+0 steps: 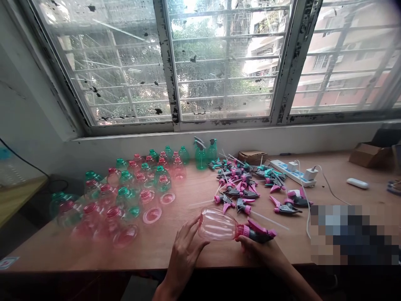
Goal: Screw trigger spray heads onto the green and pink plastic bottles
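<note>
A clear pink spray bottle (217, 225) lies sideways above the table's front edge, its neck pointing right. My left hand (187, 246) cups its base, fingers behind and thumb below. At the neck, my right hand (261, 249) grips where the bottle meets a pink and dark grey spray head (258, 232); some of its fingers are hidden. Just beyond the bottle lie loose spray heads (246, 205) with thin clear tubes. To the left, several open pink bottles (112, 221) and green bottles (127, 196) stand in a group.
Green bottles with spray heads (201, 156) stand by the wall. A power strip (294, 173) with plugged-in chargers and white cables sits right of the spray-head pile. Farther right are a white oblong object (357, 183) and a cardboard box (365, 154). A blurred patch covers the lower right.
</note>
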The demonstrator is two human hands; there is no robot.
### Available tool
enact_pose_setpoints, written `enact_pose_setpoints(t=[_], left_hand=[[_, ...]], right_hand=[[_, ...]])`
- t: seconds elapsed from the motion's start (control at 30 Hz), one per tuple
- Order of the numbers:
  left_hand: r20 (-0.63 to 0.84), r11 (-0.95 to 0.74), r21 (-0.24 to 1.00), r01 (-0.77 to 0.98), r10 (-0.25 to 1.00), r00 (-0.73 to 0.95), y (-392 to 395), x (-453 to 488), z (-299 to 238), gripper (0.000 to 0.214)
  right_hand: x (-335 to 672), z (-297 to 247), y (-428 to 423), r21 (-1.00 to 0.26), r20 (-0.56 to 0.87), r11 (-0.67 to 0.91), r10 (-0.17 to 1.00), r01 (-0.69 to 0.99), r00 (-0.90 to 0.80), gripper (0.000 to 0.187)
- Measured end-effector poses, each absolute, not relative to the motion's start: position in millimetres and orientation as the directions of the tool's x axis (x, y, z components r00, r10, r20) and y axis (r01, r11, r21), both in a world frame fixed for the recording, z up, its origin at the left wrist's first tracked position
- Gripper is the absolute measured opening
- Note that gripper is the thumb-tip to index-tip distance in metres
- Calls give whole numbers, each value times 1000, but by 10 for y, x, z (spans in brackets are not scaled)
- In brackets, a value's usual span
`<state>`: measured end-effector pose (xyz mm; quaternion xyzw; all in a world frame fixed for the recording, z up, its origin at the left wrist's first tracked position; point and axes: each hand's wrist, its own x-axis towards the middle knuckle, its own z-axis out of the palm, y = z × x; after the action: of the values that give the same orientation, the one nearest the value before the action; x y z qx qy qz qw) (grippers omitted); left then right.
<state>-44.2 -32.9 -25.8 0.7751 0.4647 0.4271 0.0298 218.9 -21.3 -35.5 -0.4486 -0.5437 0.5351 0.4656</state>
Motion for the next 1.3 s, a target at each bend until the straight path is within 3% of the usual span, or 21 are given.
enact_pose_setpoints(t=[0.23,0.33,0.47,0.63,0.77,0.87,1.1,1.3], left_hand=[[622,-553,492,672,764,174,-350,-443,-252,49],[600,-551,518,654,779,182,-348,-459,-252,40],[600,-562,504,656,774,202,-334,-451,-270,38],[639,-581,483,655,746,190,-364,-423,-262,39],[615,-577,460,675,755,227,-383,-433,-233,50],[595,-574,486,659,770,232,-372,-442,-225,43],[642,-607,492,624,737,210,-340,-425,-259,42],[573,-592,555,584,781,247,-359,-436,-198,54]], right_hand=[[2190,-323,-222,-1000,20,17,988,-22,-154,38],[2188,-358,-218,-999,8,2,994,-52,-104,36],[2195,-333,-218,-999,9,5,992,-38,-129,35],[2205,-266,-230,-989,50,26,984,-145,-170,41],[2200,-296,-222,-995,30,14,987,-98,-158,38],[2195,-335,-210,-997,29,19,988,-72,-149,38],[2193,-327,-207,-979,57,18,981,-203,-185,38],[2185,-354,-210,-992,51,30,983,-124,-174,35]])
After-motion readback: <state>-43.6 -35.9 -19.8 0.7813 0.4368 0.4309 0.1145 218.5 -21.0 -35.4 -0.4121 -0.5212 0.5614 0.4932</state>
